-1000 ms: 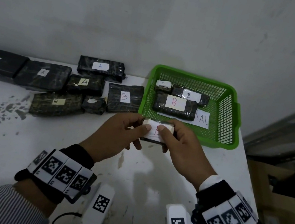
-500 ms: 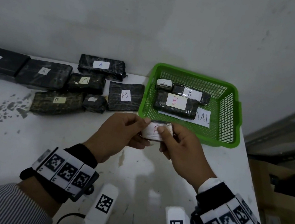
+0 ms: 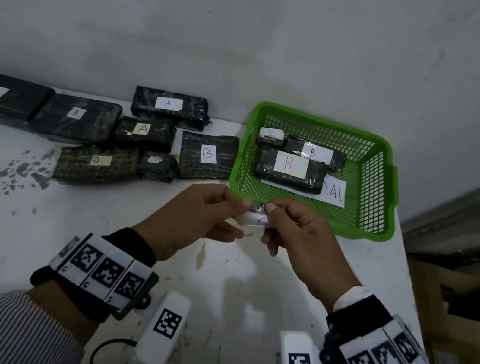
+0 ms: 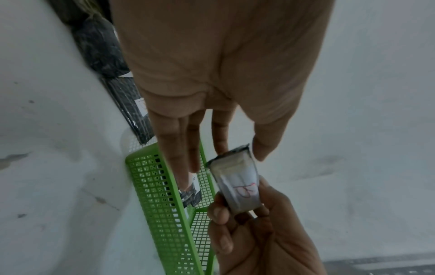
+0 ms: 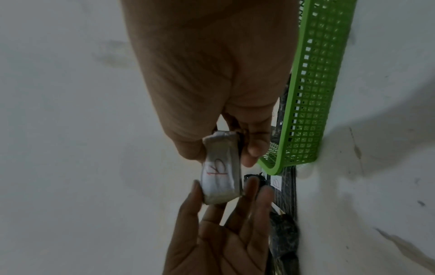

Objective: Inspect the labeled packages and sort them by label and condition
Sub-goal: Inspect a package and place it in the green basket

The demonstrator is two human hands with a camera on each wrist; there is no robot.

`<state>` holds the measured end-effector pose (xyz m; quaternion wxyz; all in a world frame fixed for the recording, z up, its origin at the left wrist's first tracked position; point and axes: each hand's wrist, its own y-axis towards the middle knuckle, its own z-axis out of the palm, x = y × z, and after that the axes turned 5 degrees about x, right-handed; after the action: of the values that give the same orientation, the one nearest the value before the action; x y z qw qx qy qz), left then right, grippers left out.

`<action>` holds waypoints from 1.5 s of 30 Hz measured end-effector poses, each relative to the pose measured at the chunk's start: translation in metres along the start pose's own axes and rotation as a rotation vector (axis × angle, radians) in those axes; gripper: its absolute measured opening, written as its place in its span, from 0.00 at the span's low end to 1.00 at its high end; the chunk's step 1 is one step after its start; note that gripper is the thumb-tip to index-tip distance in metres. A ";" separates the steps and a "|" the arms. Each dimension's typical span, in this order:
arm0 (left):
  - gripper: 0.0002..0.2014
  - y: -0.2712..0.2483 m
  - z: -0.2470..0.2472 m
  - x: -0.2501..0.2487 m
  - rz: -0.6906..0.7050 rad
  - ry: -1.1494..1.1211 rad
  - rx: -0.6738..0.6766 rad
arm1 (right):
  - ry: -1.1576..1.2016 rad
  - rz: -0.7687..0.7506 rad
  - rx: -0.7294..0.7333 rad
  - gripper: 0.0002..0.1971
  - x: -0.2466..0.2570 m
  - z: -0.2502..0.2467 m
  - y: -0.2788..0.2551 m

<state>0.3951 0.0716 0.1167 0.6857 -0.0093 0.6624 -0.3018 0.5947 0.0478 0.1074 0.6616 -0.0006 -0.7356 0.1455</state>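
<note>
A small package (image 3: 254,218) with a white label and a red B hangs above the table, just in front of the green basket (image 3: 387,187). My left hand (image 3: 238,215) pinches one end (image 4: 237,184) of it between thumb and fingers. At the other end (image 5: 221,167), my right hand (image 3: 271,223) grips it with thumb and curled fingers. The label is tilted away in the head view and reads clearly in both wrist views. Inside the basket lie a red-B package (image 3: 290,169), a second B package (image 3: 313,153) and a small one (image 3: 270,136).
Black wrapped packages lie along the back left of the table: A (image 3: 168,106), A (image 3: 143,132), A (image 3: 76,116), B (image 3: 208,156), B (image 3: 97,162), a small one (image 3: 157,165). A paper sheet (image 3: 333,192) lies in the basket. Cardboard boxes (image 3: 461,330) stand past the table's right edge.
Both hands have turned the small package, so its label now faces away from the head camera. The hands have edged slightly towards the basket's front rim.
</note>
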 end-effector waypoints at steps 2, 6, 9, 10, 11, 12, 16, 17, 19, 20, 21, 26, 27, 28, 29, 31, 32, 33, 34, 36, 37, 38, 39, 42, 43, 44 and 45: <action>0.14 0.001 0.000 0.001 0.042 -0.055 -0.032 | 0.004 -0.012 -0.004 0.11 0.000 0.000 -0.001; 0.09 0.002 0.001 0.001 0.142 -0.004 -0.088 | 0.124 0.058 -0.004 0.08 0.002 0.001 0.000; 0.16 0.002 0.003 0.000 0.192 0.083 -0.078 | 0.127 0.096 -0.010 0.10 0.001 -0.001 0.001; 0.18 0.002 0.005 0.001 0.198 0.083 -0.075 | 0.125 0.086 -0.017 0.09 0.001 -0.001 0.001; 0.19 0.002 0.006 0.001 0.194 0.065 -0.081 | 0.130 0.073 -0.024 0.09 0.000 -0.002 0.001; 0.19 0.002 0.006 0.001 0.176 0.035 -0.092 | 0.134 0.061 -0.030 0.09 0.000 -0.002 0.001; 0.10 0.003 0.007 -0.001 0.105 -0.018 -0.046 | 0.124 0.036 -0.034 0.11 0.003 -0.002 0.002; 0.08 0.003 0.007 -0.001 0.108 0.000 -0.038 | 0.126 0.039 -0.037 0.12 0.003 -0.001 0.002; 0.08 0.004 0.008 -0.001 0.118 0.041 -0.044 | 0.132 0.059 -0.035 0.12 0.002 0.001 0.002; 0.08 0.004 0.008 -0.001 0.121 0.058 -0.052 | 0.128 0.068 -0.029 0.11 0.002 0.002 0.002; 0.08 0.004 0.007 -0.001 0.124 0.074 -0.057 | 0.114 0.072 -0.024 0.09 0.002 0.002 0.003; 0.04 0.005 0.010 -0.001 0.094 0.129 -0.048 | 0.070 0.067 -0.022 0.06 0.001 -0.001 0.002; 0.03 0.005 0.010 -0.001 0.089 0.120 -0.050 | 0.072 0.068 -0.018 0.06 0.001 -0.001 0.001; 0.03 0.005 0.009 0.000 0.096 0.124 -0.057 | 0.077 0.069 -0.012 0.06 0.002 0.000 0.000; 0.03 0.005 0.008 0.000 0.111 0.147 -0.065 | 0.085 0.069 -0.009 0.06 0.002 0.001 0.000; 0.04 0.005 0.007 0.001 0.144 0.217 -0.074 | 0.092 0.070 -0.005 0.08 0.002 0.002 0.000; 0.04 0.005 0.006 0.001 0.153 0.237 -0.076 | 0.079 0.068 -0.005 0.10 0.002 0.002 0.000; 0.03 0.005 0.006 0.001 0.154 0.236 -0.076 | 0.056 0.062 -0.008 0.11 0.001 0.002 0.000; 0.03 0.004 0.007 0.000 0.146 0.212 -0.073 | 0.027 0.051 -0.014 0.12 0.001 0.002 0.000; 0.03 0.003 0.008 -0.001 0.104 0.138 -0.055 | -0.027 0.027 -0.032 0.12 0.000 0.002 0.000; 0.04 0.003 0.008 -0.001 0.084 0.115 -0.044 | -0.038 0.019 -0.038 0.12 -0.001 0.002 0.001; 0.04 0.003 0.008 -0.001 0.074 0.105 -0.036 | -0.033 0.015 -0.035 0.11 0.000 0.003 0.001; 0.03 0.003 0.007 -0.001 0.077 0.106 -0.037 | -0.016 0.013 -0.022 0.10 0.000 0.004 0.001; 0.02 0.004 0.004 0.002 0.149 0.184 -0.076 | 0.027 0.035 0.043 0.08 0.002 0.003 0.001; 0.02 0.004 0.004 0.002 0.169 0.210 -0.087 | 0.015 0.039 0.053 0.07 0.002 0.001 0.000; 0.03 0.003 0.005 0.001 0.173 0.222 -0.088 | -0.002 0.035 0.046 0.05 0.002 -0.001 0.000; 0.06 0.002 0.005 0.000 0.150 0.216 -0.075 | -0.022 0.023 0.028 0.04 0.002 -0.003 -0.001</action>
<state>0.4006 0.0715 0.1164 0.6301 0.0470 0.7420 -0.2240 0.5979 0.0484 0.1095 0.6516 0.0017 -0.7408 0.1635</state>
